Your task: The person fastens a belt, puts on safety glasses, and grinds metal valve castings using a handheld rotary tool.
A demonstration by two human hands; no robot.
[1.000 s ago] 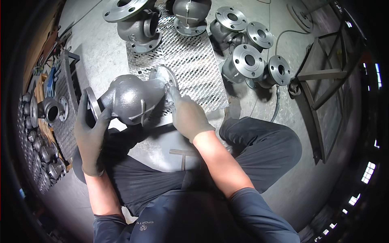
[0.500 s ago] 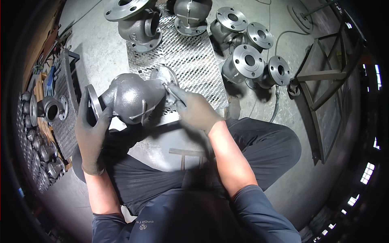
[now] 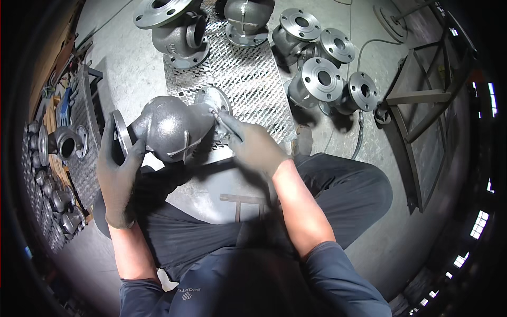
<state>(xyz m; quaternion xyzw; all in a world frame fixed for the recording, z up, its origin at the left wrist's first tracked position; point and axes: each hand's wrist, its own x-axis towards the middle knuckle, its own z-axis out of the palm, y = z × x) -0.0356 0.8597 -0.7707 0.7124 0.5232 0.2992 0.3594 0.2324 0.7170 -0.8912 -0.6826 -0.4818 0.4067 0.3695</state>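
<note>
A dark grey cast valve body [image 3: 171, 127] with a rounded belly and a flange at each end lies on its side in front of me. My gloved left hand [image 3: 120, 164] grips its left flange [image 3: 122, 133], thumb on the near side and fingers along the outer face. In my gloved right hand [image 3: 256, 145] is a slim metal hand tool [image 3: 226, 124], mostly hidden by the fingers. Its tip meets the casting's neck beside the right flange [image 3: 214, 99]. What kind of tool it is, I cannot make out.
A patterned metal plate [image 3: 248, 79] lies beyond the casting, with two larger flanged valve bodies [image 3: 179, 45] [image 3: 248, 18] at its far end. Several smaller flanged castings [image 3: 322, 79] stand to the right. A metal frame [image 3: 417, 100] is farther right; more castings [image 3: 66, 145] are at left.
The tool tip and my right hand have shifted very slightly along the casting's neck. My left hand keeps its grip, and the valve body stays in place.
</note>
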